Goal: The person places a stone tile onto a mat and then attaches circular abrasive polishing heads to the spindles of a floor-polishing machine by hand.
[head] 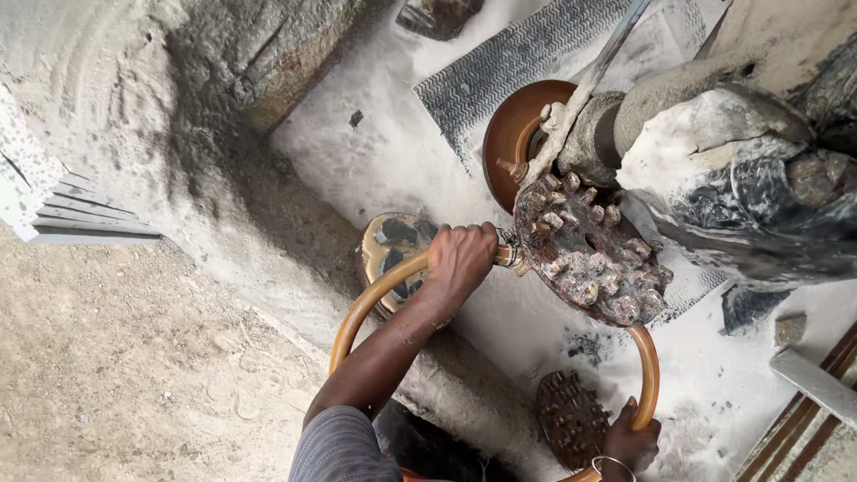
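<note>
My left hand (460,261) is closed around one end of an orange hose (359,312), just behind its brass fitting (509,257). The fitting sits at the edge of a round grinding head (589,254) studded with rough abrasive blocks, mounted on a dust-caked machine (714,170). The hose loops down and around to the lower right, where my right hand (630,439), with a bangle at the wrist, grips it. A second studded disc (569,418) lies on the ground next to that hand.
White stone dust covers the ground. A brown metal plate (511,134) and a ribbed rubber mat (509,62) lie behind the grinding head. A worn round disc (393,243) lies under the hose. Stacked slabs (80,219) stand left, rails (808,393) right.
</note>
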